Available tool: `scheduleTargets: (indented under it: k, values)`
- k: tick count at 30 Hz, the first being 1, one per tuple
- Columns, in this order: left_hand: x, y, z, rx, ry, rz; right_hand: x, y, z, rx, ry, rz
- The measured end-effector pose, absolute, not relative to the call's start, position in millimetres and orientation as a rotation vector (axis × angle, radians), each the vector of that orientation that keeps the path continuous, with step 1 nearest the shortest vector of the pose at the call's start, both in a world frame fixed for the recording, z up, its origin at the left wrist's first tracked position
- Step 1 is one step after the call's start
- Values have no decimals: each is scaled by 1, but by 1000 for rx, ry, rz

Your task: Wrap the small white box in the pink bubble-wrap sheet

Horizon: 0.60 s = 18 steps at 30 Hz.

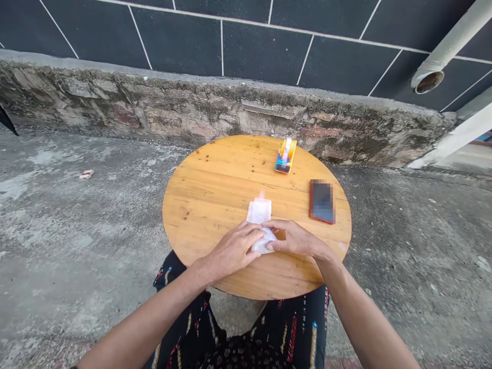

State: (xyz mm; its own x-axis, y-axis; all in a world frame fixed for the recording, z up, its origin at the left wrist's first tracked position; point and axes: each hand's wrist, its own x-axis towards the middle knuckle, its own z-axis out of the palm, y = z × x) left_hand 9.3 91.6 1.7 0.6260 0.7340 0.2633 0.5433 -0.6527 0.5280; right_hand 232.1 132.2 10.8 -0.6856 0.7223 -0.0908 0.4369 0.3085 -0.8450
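A white, partly see-through sheet of wrapping point(260, 209) lies on the round wooden table point(207, 184), its near end bunched into a small bundle. A short strip of clear tape point(262, 195) sticks out from its far edge. My left hand point(238, 246) curls over the left side of the bundle, fingers and thumb pressed to it. From the right, my right hand point(290, 237) grips the same bundle between thumb and fingers. Whatever the wrapping may contain is hidden.
A yellow and blue tape dispenser point(286, 155) stands near the table's far edge. To the right lies a phone point(322, 201) in a red case, its screen blurred. Beyond are a stone wall base point(184, 110) and a drainpipe point(442, 56). Litter point(86, 174) lies on the concrete floor.
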Motion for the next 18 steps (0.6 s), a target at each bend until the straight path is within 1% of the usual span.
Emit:
scheduleTargets:
  k: [3, 10, 13, 18]
  values:
    - [7, 102, 13, 2359, 980, 559, 231, 138, 12, -1015, -2218, 1395]
    - [4, 114, 21, 2186, 977, 525, 232, 144, 15, -1054, -2298, 1247]
    - [3, 120, 22, 2118, 990, 489, 231, 144, 11, -1107, -2322, 1128]
    - [-1, 134, 21, 1950, 980, 406, 227, 128, 12, -1151, -2366, 783]
